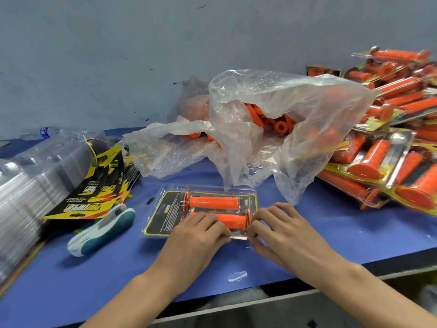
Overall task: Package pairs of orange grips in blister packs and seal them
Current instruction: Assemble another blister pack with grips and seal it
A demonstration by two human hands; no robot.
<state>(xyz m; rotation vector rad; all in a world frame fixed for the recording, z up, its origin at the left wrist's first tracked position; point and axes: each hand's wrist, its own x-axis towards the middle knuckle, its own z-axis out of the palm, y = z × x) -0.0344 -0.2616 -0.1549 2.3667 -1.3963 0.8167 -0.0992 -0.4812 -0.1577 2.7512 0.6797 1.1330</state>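
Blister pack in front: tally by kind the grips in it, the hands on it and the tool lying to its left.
Orange grips in the blister pack: 2
Hands on the pack, left hand and right hand: 2
White-and-teal tool: 1
Total: 5

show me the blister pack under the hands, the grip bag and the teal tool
blister pack [163, 210], head view, dark card at left end
grip bag [295, 95], head view, clear upper fold
teal tool [101, 229], head view, middle of body
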